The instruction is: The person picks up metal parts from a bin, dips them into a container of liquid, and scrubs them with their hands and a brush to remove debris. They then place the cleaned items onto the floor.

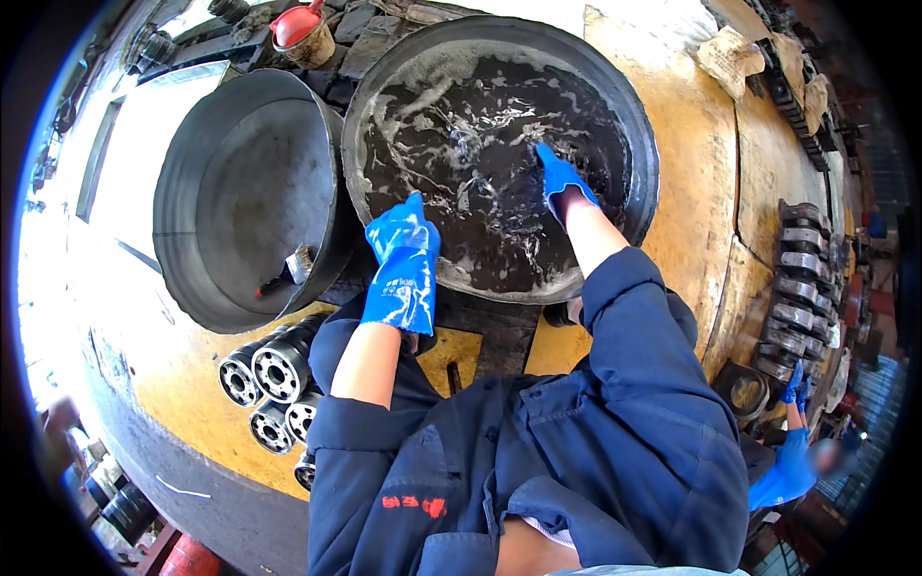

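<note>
A wide round metal tub (646, 158) stands before me, holding dark, foamy liquid (499, 235). My right hand (565, 180), in a blue rubber glove, reaches into the liquid right of the middle; its fingers are partly hidden by glove and liquid. Over the tub's near left rim is my left hand (403, 228), gloved in the same blue. Its fingers are curled closed, and what they hold, if anything, is hidden. To the left sits a second grey metal tub (182, 192), with a brush (300, 264) lying against its near right wall.
Several metal cylinders with holed ends (279, 372) lie by my left leg. A crankshaft (799, 288) rests at the right. A red scoop (296, 23) sits on a bucket (309, 48) behind the tubs. Another person (786, 470) with blue gloves is at the far right.
</note>
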`<action>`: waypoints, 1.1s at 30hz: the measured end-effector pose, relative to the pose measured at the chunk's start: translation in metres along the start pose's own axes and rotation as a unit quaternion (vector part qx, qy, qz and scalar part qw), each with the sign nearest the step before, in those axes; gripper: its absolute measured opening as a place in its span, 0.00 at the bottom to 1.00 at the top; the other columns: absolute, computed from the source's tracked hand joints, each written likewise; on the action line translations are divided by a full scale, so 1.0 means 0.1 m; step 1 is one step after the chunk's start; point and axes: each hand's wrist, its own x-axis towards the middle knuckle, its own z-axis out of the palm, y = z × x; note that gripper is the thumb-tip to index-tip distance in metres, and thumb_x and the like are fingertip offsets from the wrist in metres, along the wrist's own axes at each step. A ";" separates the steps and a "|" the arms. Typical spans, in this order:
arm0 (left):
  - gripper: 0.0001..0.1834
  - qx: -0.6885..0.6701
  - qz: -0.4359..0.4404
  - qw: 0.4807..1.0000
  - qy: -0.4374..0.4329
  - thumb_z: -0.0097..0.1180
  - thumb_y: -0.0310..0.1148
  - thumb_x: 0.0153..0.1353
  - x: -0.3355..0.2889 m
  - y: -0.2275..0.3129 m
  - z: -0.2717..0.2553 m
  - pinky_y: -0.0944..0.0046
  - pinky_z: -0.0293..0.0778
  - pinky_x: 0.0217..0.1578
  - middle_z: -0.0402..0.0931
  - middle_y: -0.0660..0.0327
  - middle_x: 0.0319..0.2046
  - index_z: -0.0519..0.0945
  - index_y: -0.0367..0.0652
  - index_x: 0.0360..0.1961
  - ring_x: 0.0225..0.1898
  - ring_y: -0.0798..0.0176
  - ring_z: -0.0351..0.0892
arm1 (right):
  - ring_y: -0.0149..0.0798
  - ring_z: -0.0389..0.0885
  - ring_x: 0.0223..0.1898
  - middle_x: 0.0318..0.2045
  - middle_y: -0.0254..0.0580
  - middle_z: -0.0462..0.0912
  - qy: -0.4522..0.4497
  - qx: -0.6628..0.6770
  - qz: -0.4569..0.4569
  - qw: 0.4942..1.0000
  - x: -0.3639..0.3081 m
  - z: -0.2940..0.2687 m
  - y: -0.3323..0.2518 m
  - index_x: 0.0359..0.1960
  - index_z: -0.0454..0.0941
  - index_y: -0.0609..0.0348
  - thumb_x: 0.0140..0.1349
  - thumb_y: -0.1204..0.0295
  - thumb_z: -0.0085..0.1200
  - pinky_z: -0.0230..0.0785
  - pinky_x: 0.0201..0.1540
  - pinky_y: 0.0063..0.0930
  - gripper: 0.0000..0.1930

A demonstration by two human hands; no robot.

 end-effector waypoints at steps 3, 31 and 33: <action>0.24 0.005 -0.008 1.000 -0.016 0.60 0.40 0.58 0.00 -0.03 -0.01 0.46 0.79 0.49 0.86 0.51 0.42 0.81 0.45 0.56 0.47 0.47 0.86 | 0.44 0.73 0.63 0.66 0.50 0.76 -0.049 0.093 -0.006 0.994 -0.14 0.47 -0.48 0.69 0.71 0.63 0.74 0.46 0.45 0.59 0.70 0.39 0.35; 0.05 0.010 0.015 1.000 -0.005 0.61 0.34 0.59 0.19 0.31 -0.20 0.50 0.77 0.34 0.88 0.59 0.32 0.87 0.58 0.33 0.38 0.53 0.90 | 0.53 0.78 0.63 0.62 0.52 0.80 0.006 -0.534 -0.275 0.799 0.72 0.10 0.05 0.63 0.78 0.51 0.74 0.62 0.46 0.71 0.64 0.42 0.21; 0.08 0.023 -0.035 0.996 -0.075 0.59 0.33 0.62 0.03 0.12 -0.14 0.50 0.77 0.41 0.88 0.62 0.38 0.85 0.59 0.41 0.43 0.54 0.89 | 0.53 0.81 0.61 0.62 0.52 0.80 0.047 -0.486 -0.138 0.862 0.35 0.45 -0.14 0.64 0.78 0.52 0.77 0.58 0.39 0.74 0.62 0.48 0.22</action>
